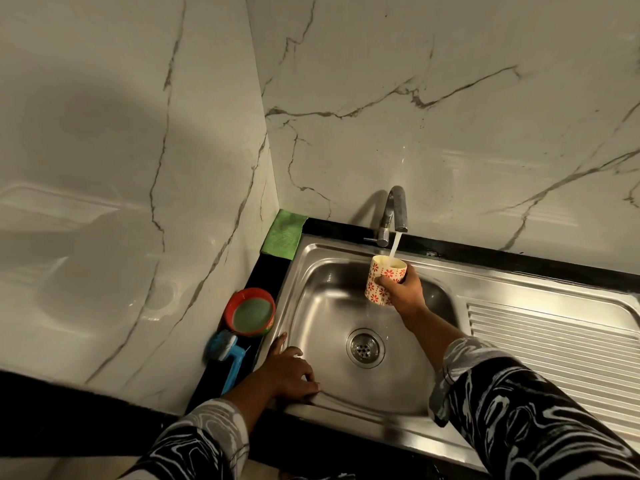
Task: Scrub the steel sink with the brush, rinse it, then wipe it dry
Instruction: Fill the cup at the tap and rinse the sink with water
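Under the running stream of the curved chrome tap (394, 209), the right hand (401, 289) is wrapped around a cream cup patterned with red flowers (382, 278), held upright with its mouth right beneath the spout so that it fills; this looks like water being collected to rinse the basin walls that the stream itself cannot reach. The left hand (291, 370) holds nothing and lies flat, fingers spread, on the front-left rim of the stainless steel sink (311, 313), most likely a brace while the person leans forward. The blue plastic scrubbing brush (227, 355) lies set aside on the narrow black tabletop (266, 271) left of the basin, handle toward the person, just beside a round red bowl of greenish liquid (250, 312), probably the cleaning solution. The folded green cloth (284, 233) waits in the back corner against the wall, clear of the splash, which suits its use for drying. The basin shines wet around the round drain strainer (364, 348), and a ribbed draining board (554, 344) runs off to the right. White marble-look wall panels with grey veins (450, 98) meet in a corner behind the sink; the light is dim and warm.
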